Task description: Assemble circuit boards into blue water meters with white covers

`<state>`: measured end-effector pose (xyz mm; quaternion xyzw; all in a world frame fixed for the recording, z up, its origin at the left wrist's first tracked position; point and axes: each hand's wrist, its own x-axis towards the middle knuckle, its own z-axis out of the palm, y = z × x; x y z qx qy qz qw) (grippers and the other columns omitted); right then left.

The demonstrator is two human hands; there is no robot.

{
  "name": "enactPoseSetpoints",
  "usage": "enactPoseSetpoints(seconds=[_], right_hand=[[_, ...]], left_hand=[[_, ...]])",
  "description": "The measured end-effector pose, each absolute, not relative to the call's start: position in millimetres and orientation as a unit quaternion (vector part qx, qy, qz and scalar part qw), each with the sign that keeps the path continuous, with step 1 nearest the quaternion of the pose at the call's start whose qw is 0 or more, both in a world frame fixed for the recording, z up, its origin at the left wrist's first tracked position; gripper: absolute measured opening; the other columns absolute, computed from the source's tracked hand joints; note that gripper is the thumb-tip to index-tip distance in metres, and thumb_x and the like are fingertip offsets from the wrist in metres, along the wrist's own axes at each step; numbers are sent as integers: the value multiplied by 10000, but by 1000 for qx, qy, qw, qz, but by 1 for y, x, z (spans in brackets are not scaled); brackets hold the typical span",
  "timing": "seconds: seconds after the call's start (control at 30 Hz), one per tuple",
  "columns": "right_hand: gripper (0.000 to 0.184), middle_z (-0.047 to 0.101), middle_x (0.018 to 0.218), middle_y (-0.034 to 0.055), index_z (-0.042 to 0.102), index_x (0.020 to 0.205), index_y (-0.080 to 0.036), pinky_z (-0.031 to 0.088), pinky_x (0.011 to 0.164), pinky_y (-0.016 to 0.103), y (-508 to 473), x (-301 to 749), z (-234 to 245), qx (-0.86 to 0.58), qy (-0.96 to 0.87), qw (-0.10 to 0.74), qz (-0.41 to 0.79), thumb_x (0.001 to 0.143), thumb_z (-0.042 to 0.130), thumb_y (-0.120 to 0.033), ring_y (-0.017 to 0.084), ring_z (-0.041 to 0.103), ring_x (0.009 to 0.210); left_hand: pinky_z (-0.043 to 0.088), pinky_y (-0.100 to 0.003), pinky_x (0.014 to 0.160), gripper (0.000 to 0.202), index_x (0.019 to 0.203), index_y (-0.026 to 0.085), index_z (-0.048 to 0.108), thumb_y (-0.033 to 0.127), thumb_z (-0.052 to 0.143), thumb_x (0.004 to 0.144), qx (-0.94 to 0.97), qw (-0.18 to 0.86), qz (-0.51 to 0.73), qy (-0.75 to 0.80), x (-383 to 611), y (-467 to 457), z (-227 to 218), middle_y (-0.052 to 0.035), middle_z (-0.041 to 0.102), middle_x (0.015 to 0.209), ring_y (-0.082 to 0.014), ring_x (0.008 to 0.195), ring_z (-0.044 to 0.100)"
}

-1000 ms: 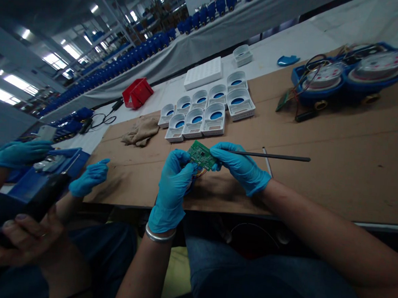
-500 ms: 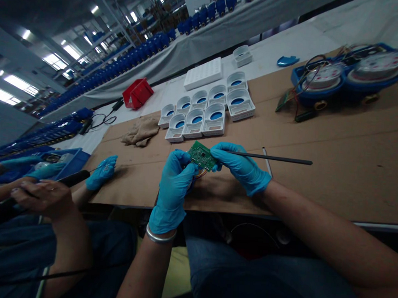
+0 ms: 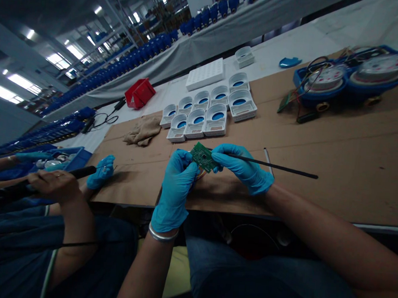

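Note:
Pinched by its left edge, a green circuit board is in my left hand, which wears a blue glove and is closed. Thin coloured wires hang under the board, and what they lead to is mostly hidden behind my left fingers. My right hand, also gloved and closed, grips a long thin black stick. Its fingertips meet the board's right edge, and the stick points out to the right. Whether the stick's inner end touches the board, I cannot tell.
Beyond my hands stand several white housings with blue round openings. A white pen-like stick lies behind my right hand. Blue meter bodies with wires sit at right, a brown cloth at left. A co-worker's hand holds a black tool.
The outer end of the black stick has tipped slightly downward. At left, the co-worker's hand with the black tool has moved right, closer to their gloved hand. The board stays held.

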<state>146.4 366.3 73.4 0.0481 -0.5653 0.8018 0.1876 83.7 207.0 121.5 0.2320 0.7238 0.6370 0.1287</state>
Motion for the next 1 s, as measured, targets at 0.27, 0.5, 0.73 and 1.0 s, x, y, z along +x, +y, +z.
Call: enactPoseSetpoints(seconds=[0.27, 0.5, 0.73, 1.0], right_hand=[[335, 612, 604, -12, 617, 679, -157, 462, 562, 228, 369, 140, 69, 17, -569, 195, 798, 865, 656, -433, 100, 574, 567], [326, 598, 585, -22, 604, 658, -159, 439, 548, 209, 370, 139, 67, 1, -567, 191, 801, 867, 630, -408, 85, 550, 553], [310, 590, 567, -27, 598, 650, -158, 427, 524, 203, 370, 139, 70, -6, -556, 181, 811, 848, 643, -392, 82, 542, 526], [323, 604, 612, -12, 590, 698, -168, 449, 562, 226, 372, 138, 64, 3, -602, 192, 775, 903, 572, -416, 108, 570, 569]], left_hand=[[508, -252, 778, 283, 979, 204, 602, 290, 760, 761, 247, 129, 634, 721, 78, 200, 114, 1, 653, 926, -126, 837, 628], [502, -297, 893, 386, 1112, 220, 605, 284, 751, 760, 256, 140, 615, 732, 77, 193, 113, -39, 656, 1101, -160, 988, 635], [504, -350, 940, 421, 1151, 215, 603, 310, 754, 769, 258, 137, 599, 746, 73, 190, 107, -62, 653, 1152, -193, 1047, 634], [483, -384, 1017, 520, 1357, 261, 544, 346, 661, 857, 288, 83, 523, 798, 72, 177, 108, -66, 633, 1276, -220, 1129, 617]])
